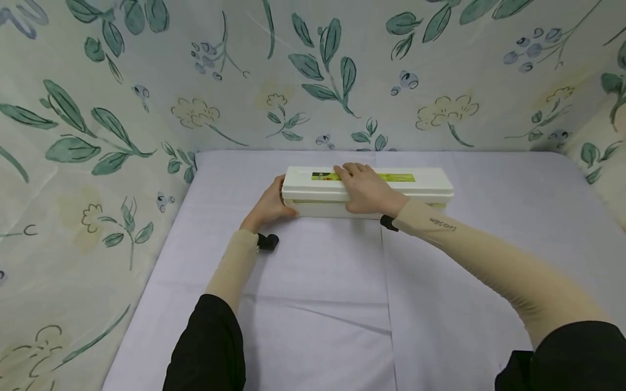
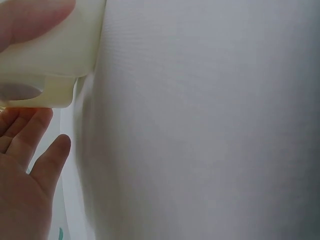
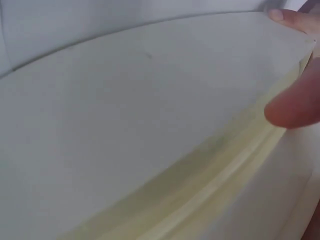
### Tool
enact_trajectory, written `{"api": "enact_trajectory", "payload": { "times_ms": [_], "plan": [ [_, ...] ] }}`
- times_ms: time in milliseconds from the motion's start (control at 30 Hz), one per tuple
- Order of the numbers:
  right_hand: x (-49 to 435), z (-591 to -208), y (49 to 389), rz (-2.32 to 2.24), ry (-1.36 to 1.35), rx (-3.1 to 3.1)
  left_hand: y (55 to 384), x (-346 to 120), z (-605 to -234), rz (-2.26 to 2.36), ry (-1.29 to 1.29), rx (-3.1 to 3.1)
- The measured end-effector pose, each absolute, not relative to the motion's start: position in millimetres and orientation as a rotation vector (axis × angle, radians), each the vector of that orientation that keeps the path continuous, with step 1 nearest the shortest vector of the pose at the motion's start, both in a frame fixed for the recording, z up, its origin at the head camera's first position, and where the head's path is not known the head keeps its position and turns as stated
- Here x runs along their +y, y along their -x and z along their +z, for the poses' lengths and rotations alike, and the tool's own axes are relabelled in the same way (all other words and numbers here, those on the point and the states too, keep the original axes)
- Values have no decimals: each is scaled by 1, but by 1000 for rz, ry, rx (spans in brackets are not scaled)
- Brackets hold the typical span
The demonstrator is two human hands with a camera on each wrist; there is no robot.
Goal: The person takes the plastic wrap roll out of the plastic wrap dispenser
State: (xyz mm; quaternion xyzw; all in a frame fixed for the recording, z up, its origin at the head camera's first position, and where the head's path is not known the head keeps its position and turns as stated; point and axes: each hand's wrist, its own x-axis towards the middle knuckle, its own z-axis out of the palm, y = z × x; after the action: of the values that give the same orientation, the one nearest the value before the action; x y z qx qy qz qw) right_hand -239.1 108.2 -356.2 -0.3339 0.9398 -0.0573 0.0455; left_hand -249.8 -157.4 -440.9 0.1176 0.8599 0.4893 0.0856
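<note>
A long white cling film dispenser [image 1: 313, 194] lies across the far part of the table, a yellow-green label strip [image 1: 398, 177] on its lid. A pale yellowish band [image 3: 200, 165] runs along the seam below the lid. My right hand [image 1: 367, 190] holds the lid near its middle, fingers over the top and thumb at the front seam. At the left end, my left hand [image 1: 270, 203] rests its extended fingers against the end wall, thumb by the lower front corner. In the left wrist view, that hand [image 2: 25, 175] shows below a rounded dark opening [image 2: 20, 91] in the end.
A white cloth [image 1: 318, 271] with fold creases covers the table. Behind and to the left hangs a curtain [image 1: 274, 125] printed with leaves and flowers. A small black device [image 1: 267, 242] is strapped at the left wrist, another [image 1: 388, 222] at the right.
</note>
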Motion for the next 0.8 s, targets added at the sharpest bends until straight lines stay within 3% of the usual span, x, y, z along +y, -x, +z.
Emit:
{"api": "enact_trajectory", "payload": {
  "times_ms": [800],
  "plan": [
    [143, -355, 270, -471, 1114, 2616, 247, -160, -442, 1497, -392, 2523]
  ]
}}
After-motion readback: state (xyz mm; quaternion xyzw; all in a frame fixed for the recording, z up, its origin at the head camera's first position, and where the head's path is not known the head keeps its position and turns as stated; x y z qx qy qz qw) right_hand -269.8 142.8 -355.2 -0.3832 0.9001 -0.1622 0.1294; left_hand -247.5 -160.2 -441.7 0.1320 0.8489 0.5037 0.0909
